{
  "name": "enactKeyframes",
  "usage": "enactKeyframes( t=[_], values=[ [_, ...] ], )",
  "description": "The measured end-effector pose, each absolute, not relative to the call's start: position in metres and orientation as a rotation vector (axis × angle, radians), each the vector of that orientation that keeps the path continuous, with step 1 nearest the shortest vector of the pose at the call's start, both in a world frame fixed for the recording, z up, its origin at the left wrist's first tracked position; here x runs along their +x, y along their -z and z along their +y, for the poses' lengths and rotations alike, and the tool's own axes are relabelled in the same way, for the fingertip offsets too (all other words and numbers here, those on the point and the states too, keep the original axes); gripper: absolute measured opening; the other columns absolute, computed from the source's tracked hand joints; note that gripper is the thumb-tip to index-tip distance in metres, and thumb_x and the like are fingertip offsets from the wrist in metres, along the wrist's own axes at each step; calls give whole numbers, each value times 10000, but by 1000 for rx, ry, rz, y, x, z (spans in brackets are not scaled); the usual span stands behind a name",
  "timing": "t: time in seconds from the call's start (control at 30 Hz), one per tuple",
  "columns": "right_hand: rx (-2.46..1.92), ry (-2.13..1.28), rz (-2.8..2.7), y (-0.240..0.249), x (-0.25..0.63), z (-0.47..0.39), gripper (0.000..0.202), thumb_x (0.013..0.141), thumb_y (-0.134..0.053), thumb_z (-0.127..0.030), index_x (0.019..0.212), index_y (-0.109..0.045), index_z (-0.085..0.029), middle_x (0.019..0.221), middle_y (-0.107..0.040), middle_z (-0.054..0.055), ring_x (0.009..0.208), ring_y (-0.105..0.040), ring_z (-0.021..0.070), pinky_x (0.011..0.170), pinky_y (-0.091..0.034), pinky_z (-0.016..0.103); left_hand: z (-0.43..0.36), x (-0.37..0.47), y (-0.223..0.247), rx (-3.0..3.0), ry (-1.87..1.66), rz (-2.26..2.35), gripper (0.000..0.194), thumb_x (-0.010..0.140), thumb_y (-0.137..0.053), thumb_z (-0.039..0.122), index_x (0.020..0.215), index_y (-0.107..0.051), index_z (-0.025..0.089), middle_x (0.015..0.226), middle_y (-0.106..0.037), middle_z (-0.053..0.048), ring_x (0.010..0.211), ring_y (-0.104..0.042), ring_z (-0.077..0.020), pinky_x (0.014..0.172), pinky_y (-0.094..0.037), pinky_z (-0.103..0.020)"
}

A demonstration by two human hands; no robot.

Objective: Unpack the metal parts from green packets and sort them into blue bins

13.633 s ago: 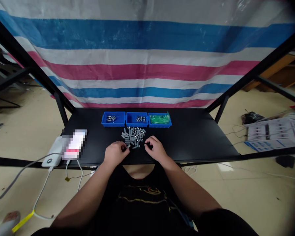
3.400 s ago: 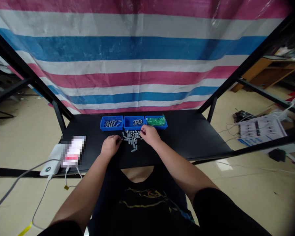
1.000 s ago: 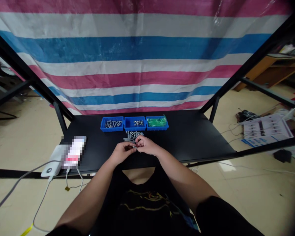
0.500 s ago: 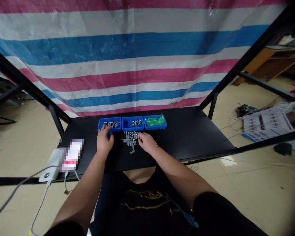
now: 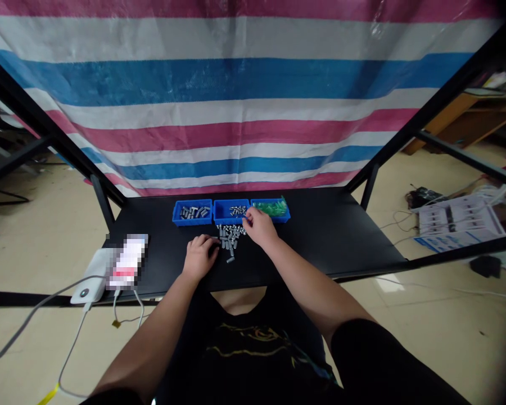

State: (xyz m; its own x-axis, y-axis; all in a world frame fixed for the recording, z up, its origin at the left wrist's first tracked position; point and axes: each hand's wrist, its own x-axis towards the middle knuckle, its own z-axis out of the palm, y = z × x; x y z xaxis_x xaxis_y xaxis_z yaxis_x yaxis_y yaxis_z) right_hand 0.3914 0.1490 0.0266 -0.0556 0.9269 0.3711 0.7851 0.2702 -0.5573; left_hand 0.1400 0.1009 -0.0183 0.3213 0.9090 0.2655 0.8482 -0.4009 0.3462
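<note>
Left hand (image 5: 199, 259): placed palm-down on the black table (image 5: 320, 242), at the left edge of a loose pile (image 5: 229, 233); fingers bent, thumb set a little apart from them on the near side. Whether a piece is gripped there cannot be told. Right hand (image 5: 262, 228): held at the front right corner of the middle tray (image 5: 231, 221), thumb and fingertips drawn close together; whether anything is pinched between them cannot be made out.

Loose pile: located between the two hands, just in front of the middle tray. It is approached from the left by the left hand's fingertips and overlooked from the right and beyond by the right hand. Two sorts are mixed: grey cylinders (image 5: 224, 243), found mainly on the left and near side, and shiny small parts (image 5: 236, 229), found mainly on the far right. The cylinders are thus lain nearer the left hand, the shiny parts nearer the right.

Long axes: mixed. One lone grey cylinder (image 5: 230, 260) is set at the near tip, roughly crosswise and slightly slanted, closer to the left hand.

Trays: grey cylinders are held in the left tray (image 5: 193, 222), small metal pieces in the middle tray, green material in the right tray (image 5: 284, 217).
</note>
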Motion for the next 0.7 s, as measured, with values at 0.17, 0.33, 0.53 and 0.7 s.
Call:
enactKeyframes(
  t=[0.17,0.33,0.53,0.7],
  values=[
    [-1588,-343,-1975,5,396,123,64,852,-615,-162,886,-618,-216,849,-633,19,745,-586,167,714,-424,261,103,140,20,2444,-567,1664,147,971,-577,340,992,-686,244,1042,-712,-73,998,-610,-268,833,-442,-389],
    [-1630,-343,-1858,24,394,115,166,868,-629,-202,1034,-634,-209,985,-641,47,738,-592,159,717,-460,269,132,133,8,2395,-781,1530,179,973,-583,377,939,-688,237,924,-732,-51,881,-642,-226,836,-481,-347],
    [-1639,-303,-1851,30,392,115,259,892,-622,-194,1145,-670,-221,993,-644,56,820,-626,183,781,-496,279,181,123,-39,2162,-1196,1980,199,911,-631,325,1052,-726,222,1285,-664,-126,1269,-543,-340,1068,-413,-501],
    [-1598,-277,-1891,34,392,114,181,917,-596,-185,1055,-701,-239,1016,-634,54,848,-632,180,812,-499,272,173,126,-40,2175,-1255,1964,216,852,-631,212,1047,-723,229,1391,-585,-108,1381,-444,-346,1136,-365,-524]
  ],
)
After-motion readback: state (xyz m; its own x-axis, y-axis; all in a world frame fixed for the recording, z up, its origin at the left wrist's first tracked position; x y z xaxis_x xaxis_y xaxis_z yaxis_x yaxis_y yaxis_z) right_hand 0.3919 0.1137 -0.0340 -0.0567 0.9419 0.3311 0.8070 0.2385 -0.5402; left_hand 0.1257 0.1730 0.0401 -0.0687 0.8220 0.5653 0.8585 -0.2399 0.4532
